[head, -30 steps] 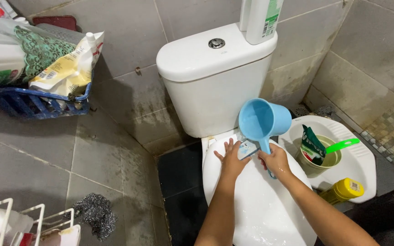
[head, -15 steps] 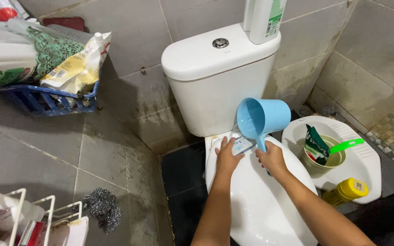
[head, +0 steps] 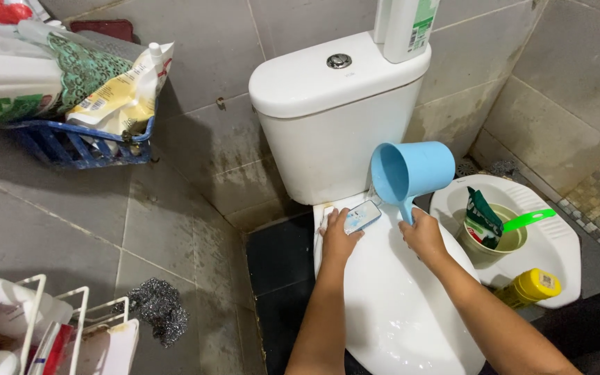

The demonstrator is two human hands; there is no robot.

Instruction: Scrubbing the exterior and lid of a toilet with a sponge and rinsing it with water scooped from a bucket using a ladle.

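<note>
Since a second ago the blue dipper (head: pixel 411 170) has been tipping further over and the left hand (head: pixel 338 239) sliding toward the lid's back edge. Nearest, the wet white toilet lid (head: pixel 397 312) is gleaming. The left hand is pressing flat, fingers spread, beside a small label (head: pixel 362 216). The right hand (head: pixel 423 235) is gripping the dipper's handle, the best hold; light, stiff plastic, likely slippery. Beyond, the cistern (head: pixel 328 118) is standing.

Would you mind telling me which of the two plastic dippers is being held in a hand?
The light blue dipper, gripped by the right hand above the toilet lid; the green-handled dipper sits untouched in the white basin.
</note>
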